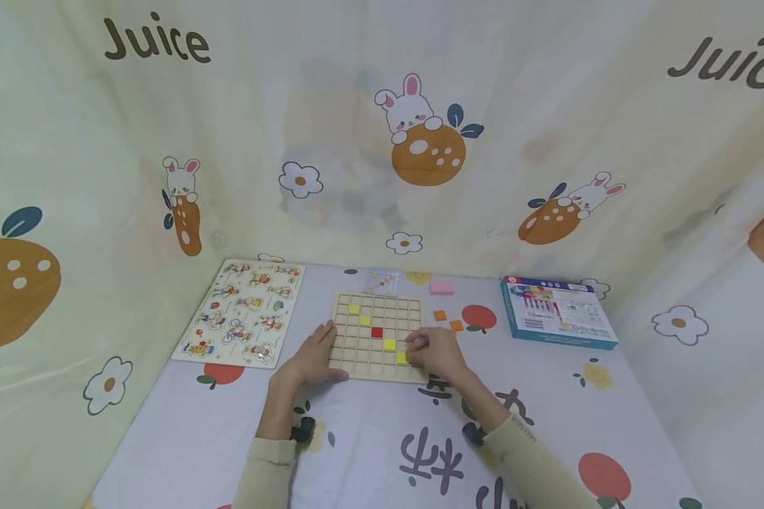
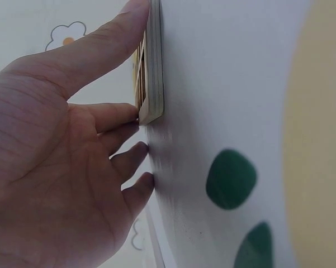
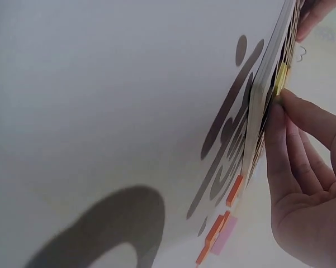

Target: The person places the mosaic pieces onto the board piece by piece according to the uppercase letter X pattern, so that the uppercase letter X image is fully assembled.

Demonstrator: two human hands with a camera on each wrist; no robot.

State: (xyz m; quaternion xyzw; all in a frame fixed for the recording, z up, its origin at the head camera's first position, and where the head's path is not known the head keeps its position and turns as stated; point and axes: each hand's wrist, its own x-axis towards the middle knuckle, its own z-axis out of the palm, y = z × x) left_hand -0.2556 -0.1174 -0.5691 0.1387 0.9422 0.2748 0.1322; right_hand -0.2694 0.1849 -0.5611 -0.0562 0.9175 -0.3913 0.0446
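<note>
A wooden grid board (image 1: 356, 364) lies flat on the table. Yellow and red square tiles run diagonally across it, with a red tile (image 1: 377, 332) in the middle. My left hand (image 1: 312, 355) rests at the board's left side, fingers spread along the edge and thumb at the near corner. In the left wrist view, thumb and fingertips touch the board's rim (image 2: 155, 72). My right hand (image 1: 438, 352) is over the board's lower right part. Its thumb and forefinger pinch at a yellow tile (image 3: 281, 77), which sits at the grid surface in the right wrist view.
Two orange tiles (image 1: 441, 315) and a pink block (image 1: 442, 288) lie right of the board. A small pattern card (image 1: 382, 283) lies behind it. A picture puzzle board (image 1: 238, 311) is at left, and a blue-edged box (image 1: 559, 313) at right. A printed curtain (image 1: 344, 233) hangs behind the table.
</note>
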